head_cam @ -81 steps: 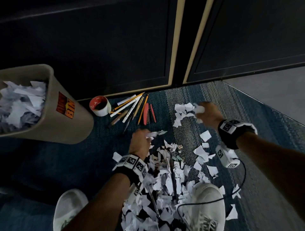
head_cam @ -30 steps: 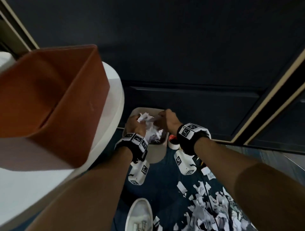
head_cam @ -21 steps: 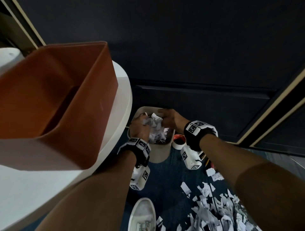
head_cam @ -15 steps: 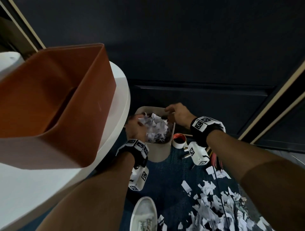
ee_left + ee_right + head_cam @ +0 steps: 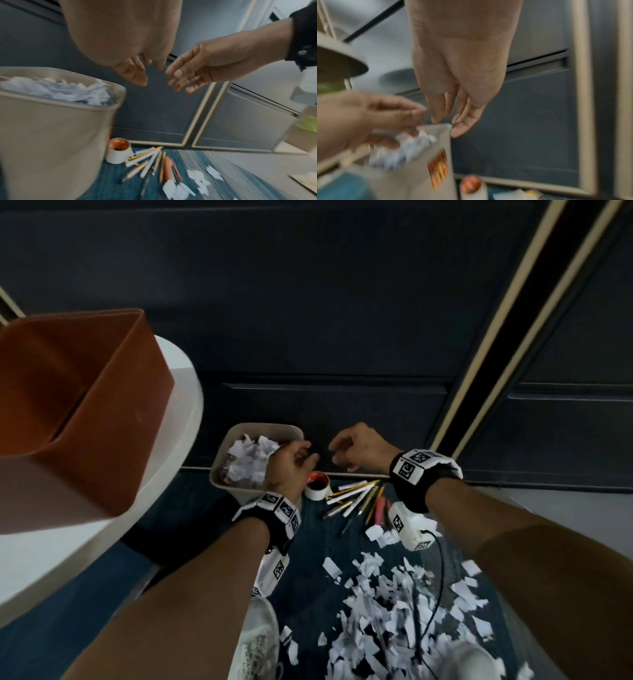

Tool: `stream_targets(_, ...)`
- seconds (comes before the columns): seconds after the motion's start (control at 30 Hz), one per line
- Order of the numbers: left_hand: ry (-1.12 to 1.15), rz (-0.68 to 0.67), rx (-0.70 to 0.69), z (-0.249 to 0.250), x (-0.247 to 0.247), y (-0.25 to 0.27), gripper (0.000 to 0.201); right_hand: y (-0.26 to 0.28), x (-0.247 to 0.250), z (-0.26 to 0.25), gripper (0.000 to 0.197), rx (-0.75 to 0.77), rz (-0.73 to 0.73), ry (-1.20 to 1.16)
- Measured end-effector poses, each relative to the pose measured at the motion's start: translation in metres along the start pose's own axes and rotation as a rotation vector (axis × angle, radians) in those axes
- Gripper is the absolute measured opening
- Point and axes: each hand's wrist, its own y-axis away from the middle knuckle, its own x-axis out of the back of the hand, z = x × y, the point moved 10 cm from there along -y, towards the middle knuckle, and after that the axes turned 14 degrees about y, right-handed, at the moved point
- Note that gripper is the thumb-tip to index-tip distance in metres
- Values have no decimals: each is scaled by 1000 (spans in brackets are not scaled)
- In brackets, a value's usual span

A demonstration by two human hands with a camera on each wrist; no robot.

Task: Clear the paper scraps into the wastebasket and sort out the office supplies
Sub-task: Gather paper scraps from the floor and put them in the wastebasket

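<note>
The beige wastebasket [image 5: 263, 426] stands by the dark cabinet, heaped with white paper [image 5: 248, 462]. My left hand [image 5: 298, 457] hovers over its right rim, fingers relaxed and empty; the left wrist view shows those fingers [image 5: 137, 75] loose above the wastebasket [image 5: 51, 128]. My right hand [image 5: 340, 451] hangs just right of the basket, also empty, with its fingers [image 5: 464, 121] pointing down beside the basket's corner [image 5: 436, 129]. Pens and pencils [image 5: 356, 498] lie fanned next to a tape roll [image 5: 318, 487]. Many paper scraps [image 5: 376, 611] cover the blue carpet near my shoes.
A brown box [image 5: 68, 405] sits on a white round table [image 5: 164, 508] at the left, close above the basket. Dark cabinet doors [image 5: 342, 337] stand behind. A black cable [image 5: 440, 577] trails from my right wrist over the scraps.
Both hands carried scraps from the floor to the basket and let them go. Since then the hands have drawn apart and shifted right off the paper heap.
</note>
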Motion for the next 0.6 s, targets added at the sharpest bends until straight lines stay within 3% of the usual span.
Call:
stream_targets(0.1, -11, -121, 99, -3, -37, 30, 22, 45, -16, 32, 14, -89, -96, 61)
stream_targets(0.2, -48, -240, 176, -8, -75, 80, 13, 99, -42, 69, 10, -224, -118, -122)
stream_targets(0.4, -217, -577, 432, -92, -133, 217, 22, 209, -116, 141, 6, -475, -272, -283)
stream_targets(0.5, -235, -572, 528, -140, -137, 248, 13, 237, -151, 186, 9, -564, -330, -322)
stream_targets(0.6, -281, -489, 583, -178, -135, 261, 26, 256, -184, 233, 7, -637, -366, -338)
